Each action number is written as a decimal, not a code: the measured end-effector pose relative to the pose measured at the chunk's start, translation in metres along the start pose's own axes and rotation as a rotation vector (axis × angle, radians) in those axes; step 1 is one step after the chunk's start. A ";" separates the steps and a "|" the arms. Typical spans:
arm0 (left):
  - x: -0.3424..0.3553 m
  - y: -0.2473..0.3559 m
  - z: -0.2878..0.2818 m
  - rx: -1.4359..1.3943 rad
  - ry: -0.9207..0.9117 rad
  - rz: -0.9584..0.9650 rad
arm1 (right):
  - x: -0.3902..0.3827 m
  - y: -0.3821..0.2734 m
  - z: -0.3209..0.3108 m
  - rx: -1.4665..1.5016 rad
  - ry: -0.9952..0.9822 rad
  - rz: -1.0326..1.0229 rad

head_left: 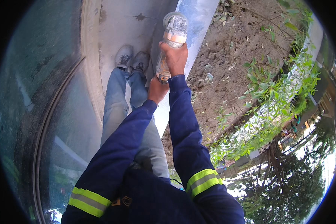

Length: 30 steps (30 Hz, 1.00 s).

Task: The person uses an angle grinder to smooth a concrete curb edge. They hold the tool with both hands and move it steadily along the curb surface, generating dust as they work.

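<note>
The angle grinder [170, 44], dusty grey with an orange band near its head, is held out in front of the person above a pale concrete ledge [198, 22], its long axis running away from the body toward the top of the view, the disc guard at the far end and the tail nearest the wrists. The right hand [175, 58] has its grip clamped around the middle of the body, just behind the orange band. The left hand [157, 89] has its grip closed around the tail end, largely hidden behind the tool and the right sleeve. Both arms wear dark blue sleeves with yellow reflective bands. Below the tool stand two grey shoes [131, 59] on a concrete surface [119, 22], with jeans above them. To the right lies bare soil [235, 48] with green weeds [272, 86].
</note>
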<state>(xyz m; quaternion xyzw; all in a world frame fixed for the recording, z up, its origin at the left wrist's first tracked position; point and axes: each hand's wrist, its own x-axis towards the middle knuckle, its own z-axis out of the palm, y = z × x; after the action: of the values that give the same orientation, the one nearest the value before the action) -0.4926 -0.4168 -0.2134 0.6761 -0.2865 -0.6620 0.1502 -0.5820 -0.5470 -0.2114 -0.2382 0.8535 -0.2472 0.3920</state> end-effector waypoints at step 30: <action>0.006 -0.005 0.003 0.055 0.048 0.089 | 0.004 -0.001 0.000 0.010 -0.001 -0.044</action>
<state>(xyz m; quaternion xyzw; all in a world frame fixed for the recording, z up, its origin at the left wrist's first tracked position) -0.4950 -0.4154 -0.2214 0.6823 -0.3307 -0.6301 0.1675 -0.5835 -0.5504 -0.2127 -0.2548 0.8467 -0.2600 0.3881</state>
